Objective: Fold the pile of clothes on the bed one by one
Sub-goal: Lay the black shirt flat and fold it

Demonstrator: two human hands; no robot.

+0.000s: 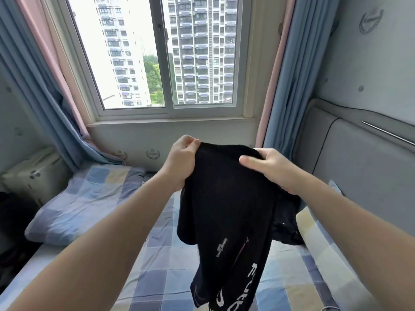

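A limp black garment (226, 209) with white lettering, its lower edge cut off by the frame, is held above the checked bed (161, 265), pinched at its top by the left hand (182, 158) and gripped by the right hand (274, 169), whose fingers are hidden behind the cloth.

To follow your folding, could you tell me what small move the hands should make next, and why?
Probably draw the left hand and right hand apart to spread the black garment: both grip its bunched top edge close together, and it hangs crumpled above the checked bed, not yet laid flat.
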